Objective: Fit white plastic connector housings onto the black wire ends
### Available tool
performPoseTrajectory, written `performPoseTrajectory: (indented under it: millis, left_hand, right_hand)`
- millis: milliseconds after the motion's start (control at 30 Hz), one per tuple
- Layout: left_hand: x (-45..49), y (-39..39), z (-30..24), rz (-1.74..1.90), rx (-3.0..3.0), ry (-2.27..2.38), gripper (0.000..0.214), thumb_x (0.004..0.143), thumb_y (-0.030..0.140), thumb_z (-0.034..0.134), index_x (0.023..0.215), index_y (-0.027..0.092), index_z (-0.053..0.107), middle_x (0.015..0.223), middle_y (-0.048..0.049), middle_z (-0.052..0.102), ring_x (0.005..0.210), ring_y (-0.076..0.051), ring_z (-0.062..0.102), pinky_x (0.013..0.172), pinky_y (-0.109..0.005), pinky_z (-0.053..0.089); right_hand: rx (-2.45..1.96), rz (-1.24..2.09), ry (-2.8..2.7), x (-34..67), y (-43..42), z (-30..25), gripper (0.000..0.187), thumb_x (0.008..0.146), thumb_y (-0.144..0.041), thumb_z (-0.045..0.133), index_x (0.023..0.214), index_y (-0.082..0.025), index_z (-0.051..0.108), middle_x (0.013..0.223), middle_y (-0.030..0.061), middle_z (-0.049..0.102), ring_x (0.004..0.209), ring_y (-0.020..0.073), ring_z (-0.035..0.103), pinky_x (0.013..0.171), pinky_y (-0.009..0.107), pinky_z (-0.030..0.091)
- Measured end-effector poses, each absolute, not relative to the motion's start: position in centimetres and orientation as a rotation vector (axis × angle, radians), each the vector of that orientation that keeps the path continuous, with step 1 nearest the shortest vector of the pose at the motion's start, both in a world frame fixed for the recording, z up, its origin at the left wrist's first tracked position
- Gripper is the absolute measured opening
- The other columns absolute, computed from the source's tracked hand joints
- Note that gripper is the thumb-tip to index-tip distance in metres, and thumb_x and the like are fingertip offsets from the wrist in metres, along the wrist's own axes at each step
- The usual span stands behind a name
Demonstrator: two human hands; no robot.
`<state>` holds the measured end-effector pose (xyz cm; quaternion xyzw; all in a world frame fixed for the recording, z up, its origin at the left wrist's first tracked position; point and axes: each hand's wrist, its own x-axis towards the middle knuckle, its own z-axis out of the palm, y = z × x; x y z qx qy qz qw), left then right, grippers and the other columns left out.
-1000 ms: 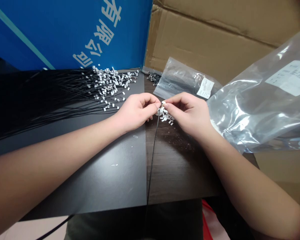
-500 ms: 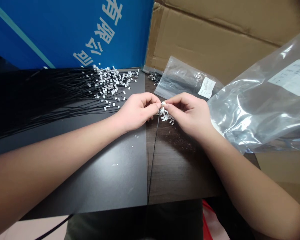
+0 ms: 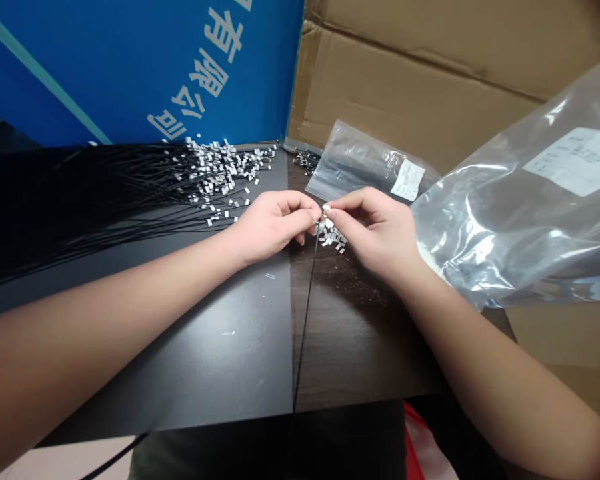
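Looking nearest first, down at the tabletop?

Two dark panels butting along a straight seam: a matte black panel (image 3: 180,373) on the left, a wood-grain panel (image 3: 365,333) on the right, with a few stray white bits (image 3: 229,333) lying on the black.

Hanging where, that thin black wire (image 3: 305,320)?

Straight down from between the hands, along the seam and over the table's near edge.

And the fingers (image 3: 305,215)?

Clenched in a tight pinch, left hand (image 3: 273,227) and right hand (image 3: 373,233) meeting tip to tip around the wire's upper end, just above a small heap of white clips (image 3: 331,235) on the wood grain.

Looking like what, those clips?

Tiny, rectangular, loose in the heap. More of the same on the ends of fanned black wires (image 3: 105,193) spread across the black panel.

Further back?

Clear plastic bags (image 3: 510,227) with white labels, a cardboard box (image 3: 405,80), a blue printed board (image 3: 130,67) with white characters.

Hard to make out?

The pinched spot, hidden behind the fingertips: no telling how wire and clip sit. Under the table, a red-and-white bag (image 3: 415,447), cut off by the frame.
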<state>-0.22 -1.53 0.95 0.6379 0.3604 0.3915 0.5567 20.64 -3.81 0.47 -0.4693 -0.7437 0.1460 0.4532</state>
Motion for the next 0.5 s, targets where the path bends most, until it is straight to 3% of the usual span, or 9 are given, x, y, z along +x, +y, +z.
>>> performPoseTrajectory:
  millis: [500]
  left_hand:
    - [-0.27,-1.49,0.79,0.937,1.484,0.847,0.008,0.089,0.022,0.073,0.083,0.016,0.072,0.072,-0.0014,0.068,0.060,-0.010,0.057,0.060,-0.024,0.048]
  right_hand:
    - [-1.166,0.355,-1.830,20.48,-3.74,0.35,0.003,0.094,-0.026,0.077,0.094,-0.027,0.080,0.093,0.0006,0.082,0.080,0.0194,0.074,0.074,0.035,0.060]
